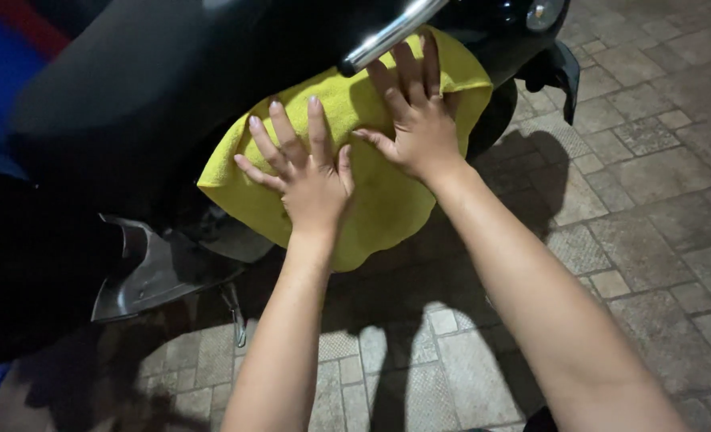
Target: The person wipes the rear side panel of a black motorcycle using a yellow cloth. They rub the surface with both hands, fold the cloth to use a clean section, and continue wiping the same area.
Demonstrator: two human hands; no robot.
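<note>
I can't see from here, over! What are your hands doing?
Left hand and right hand both flat, fingers spread, on the yellow cloth. Cloth pressed against the black scooter. Chrome bar just above right fingertips.

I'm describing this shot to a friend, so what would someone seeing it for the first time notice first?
The bright yellow cloth stands out at the centre, spread against the side of a dark scooter. Both hands press flat on it with fingers splayed: the left hand lower, the right hand higher, just under a shiny chrome rail. Below and to the right lies grey paving crossed by shadows.
</note>
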